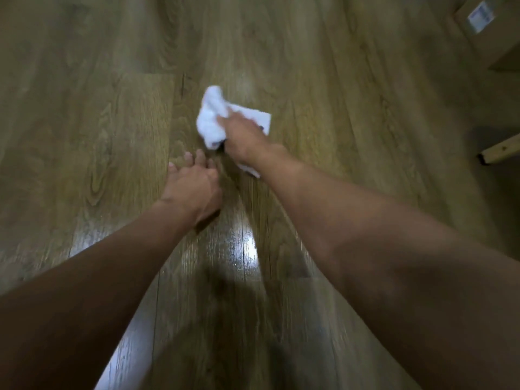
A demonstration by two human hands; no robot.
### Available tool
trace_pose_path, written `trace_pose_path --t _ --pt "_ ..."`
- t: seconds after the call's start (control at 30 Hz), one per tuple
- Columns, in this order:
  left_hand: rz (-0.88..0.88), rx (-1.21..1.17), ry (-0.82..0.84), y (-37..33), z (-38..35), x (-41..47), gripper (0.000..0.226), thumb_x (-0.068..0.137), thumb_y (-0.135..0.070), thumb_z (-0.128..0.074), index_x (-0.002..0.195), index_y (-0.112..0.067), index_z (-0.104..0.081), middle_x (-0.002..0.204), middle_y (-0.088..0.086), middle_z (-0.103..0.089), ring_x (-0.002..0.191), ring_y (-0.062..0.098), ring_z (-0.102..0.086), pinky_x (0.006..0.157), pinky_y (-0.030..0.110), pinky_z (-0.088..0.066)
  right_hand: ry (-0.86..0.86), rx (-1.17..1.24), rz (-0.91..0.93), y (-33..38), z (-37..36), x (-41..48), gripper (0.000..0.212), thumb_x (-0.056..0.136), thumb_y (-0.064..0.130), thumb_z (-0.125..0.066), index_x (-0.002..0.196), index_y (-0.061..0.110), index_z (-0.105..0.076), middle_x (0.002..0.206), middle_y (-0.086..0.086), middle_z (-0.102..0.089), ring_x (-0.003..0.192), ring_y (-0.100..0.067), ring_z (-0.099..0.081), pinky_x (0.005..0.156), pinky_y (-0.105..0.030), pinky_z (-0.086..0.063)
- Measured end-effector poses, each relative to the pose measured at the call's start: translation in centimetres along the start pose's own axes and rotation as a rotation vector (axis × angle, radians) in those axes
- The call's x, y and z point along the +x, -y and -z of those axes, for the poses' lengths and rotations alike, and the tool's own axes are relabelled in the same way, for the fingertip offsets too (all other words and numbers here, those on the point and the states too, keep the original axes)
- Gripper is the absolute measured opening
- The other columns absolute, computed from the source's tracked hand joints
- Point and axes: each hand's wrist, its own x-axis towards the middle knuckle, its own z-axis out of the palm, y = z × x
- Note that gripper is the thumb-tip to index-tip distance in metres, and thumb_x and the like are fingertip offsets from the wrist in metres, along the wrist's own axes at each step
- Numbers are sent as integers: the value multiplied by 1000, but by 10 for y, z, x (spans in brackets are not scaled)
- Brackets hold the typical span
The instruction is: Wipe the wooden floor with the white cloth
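Observation:
A crumpled white cloth (213, 116) lies on the wooden floor (112, 122) near the middle of the view. My right hand (243, 136) sits on top of the cloth and holds it against the boards, its fingers buried in the folds. My left hand (192, 187) rests on the floor just below and left of the cloth, fingers spread and straight, touching the wood. A bright wet-looking sheen (242, 249) shows on the boards between my forearms.
A cardboard box with a white label (489, 26) stands at the top right corner. A light wooden furniture leg with a dark foot (501, 150) juts in from the right edge. Bare floorboards stretch to the left and beyond the cloth.

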Motion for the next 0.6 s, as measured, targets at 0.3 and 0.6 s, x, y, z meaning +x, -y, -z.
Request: trace_pose_path --t 0.3,0.6 --pt "-18 -18 -29 8 -8 8 59 99 -39 -29 144 -2 -29 155 22 -20 141 42 -23 108 61 -24 -113 144 115 -92 16 -54 43 94 14 -45 137 13 -50 146 -11 -44 137 -24 -38 112 -30 -30" --pt "23 -87 25 0 6 8 55 99 -36 -32 138 2 -37 152 25 -25 138 46 -27 106 62 -27 -98 84 244 -60 -12 -78 58 84 3 -50 140 15 -44 151 -12 -36 140 -26 -31 116 -37 -16"
